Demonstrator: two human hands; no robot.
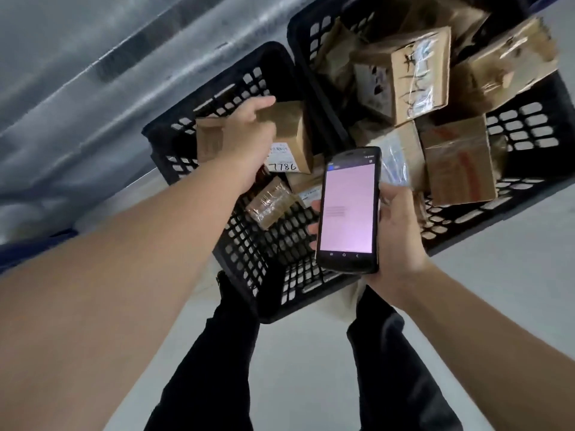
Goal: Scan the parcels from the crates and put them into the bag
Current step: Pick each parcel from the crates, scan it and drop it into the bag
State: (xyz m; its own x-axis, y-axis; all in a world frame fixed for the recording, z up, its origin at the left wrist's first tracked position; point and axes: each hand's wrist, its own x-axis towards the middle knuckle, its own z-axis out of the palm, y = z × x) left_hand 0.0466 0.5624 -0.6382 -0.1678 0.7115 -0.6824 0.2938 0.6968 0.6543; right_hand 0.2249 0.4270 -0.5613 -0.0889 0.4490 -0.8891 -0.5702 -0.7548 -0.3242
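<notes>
Grey floor under two black crates. Cardboard parcel is gripped by left hand inside near crate; scanner is clasped in right hand. Far crate is judged full; bag unseen.

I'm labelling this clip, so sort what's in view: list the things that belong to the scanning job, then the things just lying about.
Part of the job:
- left hand gripping a small box with 7786 on its label
- right hand holding the scanner
- near crate with few parcels
- far crate piled with boxes

Just there:
- grey floor
- the person's dark trouser legs

The bag is not in view.
</notes>
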